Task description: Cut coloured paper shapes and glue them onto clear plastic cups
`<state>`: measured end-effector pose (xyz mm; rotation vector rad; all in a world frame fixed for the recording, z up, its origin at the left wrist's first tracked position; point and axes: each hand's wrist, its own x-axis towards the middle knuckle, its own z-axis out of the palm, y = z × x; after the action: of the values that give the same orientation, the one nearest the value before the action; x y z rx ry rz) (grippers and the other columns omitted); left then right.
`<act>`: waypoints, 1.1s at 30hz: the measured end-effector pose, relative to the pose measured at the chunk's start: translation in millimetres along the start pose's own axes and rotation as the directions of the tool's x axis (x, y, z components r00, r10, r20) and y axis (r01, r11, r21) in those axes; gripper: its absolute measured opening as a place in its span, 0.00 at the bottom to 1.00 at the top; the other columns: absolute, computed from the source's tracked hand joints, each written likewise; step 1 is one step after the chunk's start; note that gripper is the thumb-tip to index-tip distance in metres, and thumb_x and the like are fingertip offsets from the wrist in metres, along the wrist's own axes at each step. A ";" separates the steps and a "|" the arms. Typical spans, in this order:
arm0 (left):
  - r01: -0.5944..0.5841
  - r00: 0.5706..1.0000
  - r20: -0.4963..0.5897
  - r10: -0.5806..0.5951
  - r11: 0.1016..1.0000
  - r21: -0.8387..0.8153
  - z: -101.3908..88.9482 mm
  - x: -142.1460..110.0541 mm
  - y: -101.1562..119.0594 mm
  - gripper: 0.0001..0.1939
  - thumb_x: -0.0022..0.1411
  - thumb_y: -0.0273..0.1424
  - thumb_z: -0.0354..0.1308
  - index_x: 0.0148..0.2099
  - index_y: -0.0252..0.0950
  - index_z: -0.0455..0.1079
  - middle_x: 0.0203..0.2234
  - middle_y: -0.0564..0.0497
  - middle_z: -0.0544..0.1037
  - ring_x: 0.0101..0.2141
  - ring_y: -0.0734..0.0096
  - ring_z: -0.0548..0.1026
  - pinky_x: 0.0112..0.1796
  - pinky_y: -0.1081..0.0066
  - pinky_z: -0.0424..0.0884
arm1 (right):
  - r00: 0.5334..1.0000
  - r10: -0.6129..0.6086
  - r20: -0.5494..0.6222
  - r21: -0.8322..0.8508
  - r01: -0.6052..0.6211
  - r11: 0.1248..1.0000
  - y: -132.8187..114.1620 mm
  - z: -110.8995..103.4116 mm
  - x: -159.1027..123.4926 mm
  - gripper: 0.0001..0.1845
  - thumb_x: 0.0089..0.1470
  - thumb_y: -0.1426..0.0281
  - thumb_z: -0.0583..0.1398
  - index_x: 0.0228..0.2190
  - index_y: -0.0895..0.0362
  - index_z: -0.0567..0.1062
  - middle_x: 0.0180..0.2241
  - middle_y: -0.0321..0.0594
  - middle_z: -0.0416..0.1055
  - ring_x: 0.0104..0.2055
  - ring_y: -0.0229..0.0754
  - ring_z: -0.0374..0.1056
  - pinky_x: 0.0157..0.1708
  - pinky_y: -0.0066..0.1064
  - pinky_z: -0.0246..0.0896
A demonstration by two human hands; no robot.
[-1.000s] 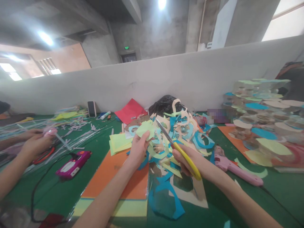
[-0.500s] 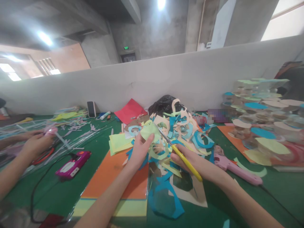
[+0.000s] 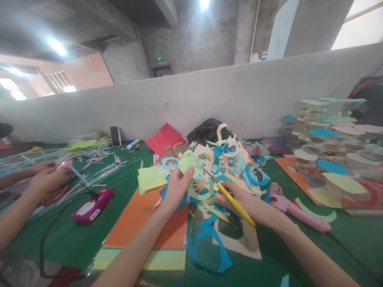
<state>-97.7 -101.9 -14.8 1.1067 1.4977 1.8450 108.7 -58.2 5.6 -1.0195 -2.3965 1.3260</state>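
Observation:
Between the thumb and fingers of my left hand is a light green piece of paper, roughly round in outline. My right hand grips scissors by their yellow handles. The blades point up and left, with their tips at the right edge of the green paper; whether they are parted is too small to tell. Beneath and behind both hands lies a heap of paper offcuts in blue, cream and green. Below my left forearm is a stack of orange paper, with light green sheets beyond it.
A pink glue gun lies right of my right hand. Farther right stand tiers of paper discs. On the left, another person's hands hold a pink item near a magenta power box with a black cord. A phone leans against the wall.
My left hand has turned the green paper and shifted slightly right. The scissors' handles have come together, and their tips have moved slightly. In the last half second, little differs.

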 end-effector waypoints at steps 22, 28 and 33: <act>-0.048 0.996 0.077 0.035 0.985 0.166 1.3 -2.3 0.8 0.13 0.55 0.40 0.63 0.39 0.36 0.75 0.35 0.47 0.81 0.41 0.58 0.77 0.44 0.64 0.70 | 0.999 -0.010 -0.034 0.151 0.015 0.988 9.9 15.8 9.7 0.27 0.54 0.43 0.56 0.26 0.54 0.60 0.18 0.28 0.58 0.16 0.35 0.62 0.17 0.28 0.59; -0.028 0.998 0.065 0.021 0.994 0.109 0.3 -1.0 0.5 0.09 0.52 0.37 0.65 0.32 0.37 0.74 0.28 0.49 0.80 0.42 0.57 0.76 0.44 0.65 0.70 | 0.999 0.025 -0.027 0.123 -0.021 0.992 6.0 13.9 8.8 0.28 0.52 0.42 0.57 0.24 0.54 0.60 0.16 0.29 0.60 0.14 0.37 0.63 0.14 0.27 0.56; -0.006 0.998 0.069 -0.003 0.993 0.119 3.4 -1.8 -2.6 0.10 0.53 0.39 0.64 0.31 0.37 0.73 0.26 0.50 0.78 0.37 0.61 0.76 0.41 0.66 0.70 | 0.997 0.069 -0.033 0.137 -0.064 0.989 9.1 18.5 12.0 0.27 0.53 0.42 0.56 0.25 0.53 0.62 0.12 0.29 0.59 0.12 0.37 0.60 0.11 0.26 0.52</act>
<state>-94.1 -100.8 -17.6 1.2146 1.5841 1.7190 95.0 -59.3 -13.9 -1.0849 -2.2284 1.4564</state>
